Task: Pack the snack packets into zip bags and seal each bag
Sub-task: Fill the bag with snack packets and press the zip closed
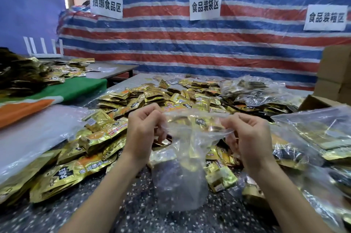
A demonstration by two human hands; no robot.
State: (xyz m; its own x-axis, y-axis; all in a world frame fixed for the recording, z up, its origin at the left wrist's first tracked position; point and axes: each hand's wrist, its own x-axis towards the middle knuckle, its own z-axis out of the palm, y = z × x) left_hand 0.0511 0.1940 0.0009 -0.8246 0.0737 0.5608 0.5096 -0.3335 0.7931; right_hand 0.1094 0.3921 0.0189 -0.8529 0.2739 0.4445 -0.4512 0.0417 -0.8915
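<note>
Left hand and right hand held one clear zip bag over the speckled surface.
Each grip was curled, pinching one side of the bag's mouth, and the bag hung between the two forearms. Gold snack packets lay heaped around it, too many to count. Several filled bags were piled at the right, near at least two cardboard boxes. Three paper signs hung on the striped tarp.

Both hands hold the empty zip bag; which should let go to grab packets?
Probably the left hand: loose gold packets lie heaped beside it; filled bags flank the right hand, which holds the zip bag.
</note>
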